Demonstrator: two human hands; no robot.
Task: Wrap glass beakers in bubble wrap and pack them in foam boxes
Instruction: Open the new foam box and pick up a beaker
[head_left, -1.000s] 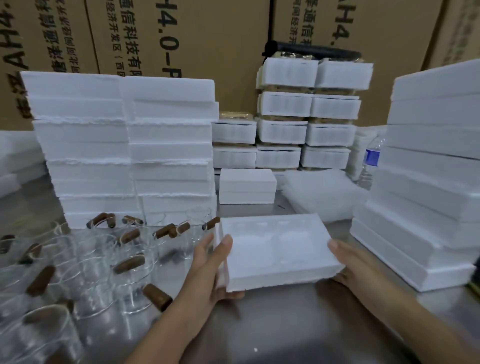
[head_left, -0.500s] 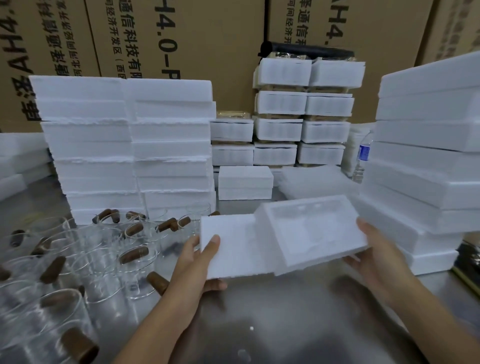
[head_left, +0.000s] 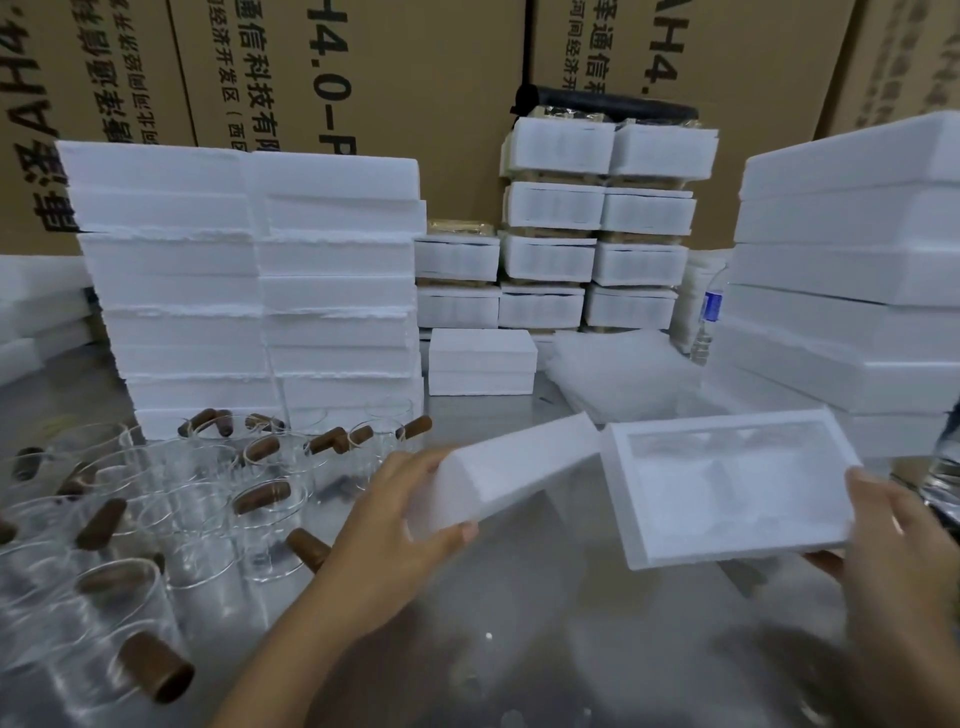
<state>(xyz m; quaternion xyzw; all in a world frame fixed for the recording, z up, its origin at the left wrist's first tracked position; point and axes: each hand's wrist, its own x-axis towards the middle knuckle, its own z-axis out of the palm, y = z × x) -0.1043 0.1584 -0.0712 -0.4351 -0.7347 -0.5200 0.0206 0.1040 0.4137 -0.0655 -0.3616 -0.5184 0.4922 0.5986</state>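
Holding the white moulded foam tray (head_left: 727, 493) by its right short end, the right hand (head_left: 893, 540) curls its fingers under the base, with the thumb on the rim. The tray hangs above the table, cavity side up and tipped towards the camera. Two shallow recesses show inside it, both empty. Its long axis runs left to right. The left hand (head_left: 395, 525) grips the matching white foam lid (head_left: 519, 467) at its near-left end, thumb below and fingers over the top edge. The lid slopes up and away to the right. Its far corner lies just beside the tray's left end (whether the two touch cannot be told).

The clear glass beakers with brown cylindrical handles (head_left: 260, 499) stand crowded on the grey metal table (head_left: 545, 649), near the left hand and to its left. None is wrapped. The left hand is the nearer one; the right hand is well apart from them, with both foam parts between. The stack of translucent bubble wrap sheets (head_left: 623, 374) lies beyond the tray, farther back on the table.

The box stands open and packing has probably not begun. The next move likely calls for setting both parts down, which frees the left hand to reach leftward for a beaker.

Tall stacks of white foam boxes (head_left: 249, 291) flank the work area, in front of brown cardboard cartons (head_left: 415, 78).
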